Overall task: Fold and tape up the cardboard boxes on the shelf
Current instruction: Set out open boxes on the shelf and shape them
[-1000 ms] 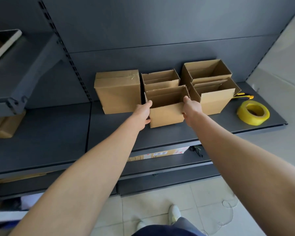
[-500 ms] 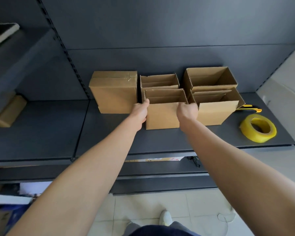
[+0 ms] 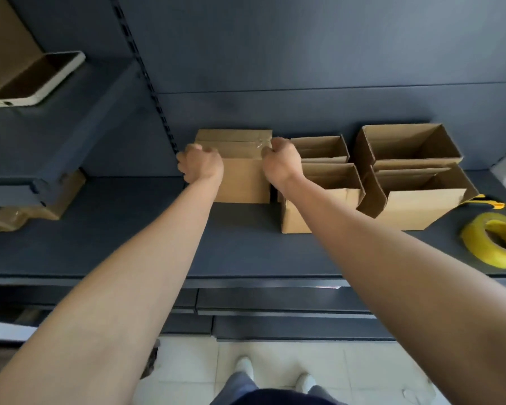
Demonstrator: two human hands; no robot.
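Both my hands are on the closed box (image 3: 243, 182), which stands at the left end of the row on the dark shelf (image 3: 240, 252), its back against the rear panel. My left hand (image 3: 202, 166) grips its upper left edge with the fingers curled over, and my right hand (image 3: 281, 163) is curled round its upper right corner, where a strip of clear tape catches the light. So both hands are closed on that one box, one at each side of its top; I cannot tell whether it is lifted or resting on the shelf. Just to the right stand four open boxes in two rows. A small box (image 3: 319, 147) is at the back with a middle box (image 3: 330, 178) in front of it, and my right forearm crosses the front of that one. Further right a large box (image 3: 406, 141) is at the back with another open box (image 3: 421, 206) in front, one flap hanging out at its side. At the right end of the shelf lies a yellow roll of tape (image 3: 476, 247), flat, and behind it a yellow knife (image 3: 487, 203), partly hidden by the front right box. On a higher shelf to the left lies a phone (image 3: 32, 80).
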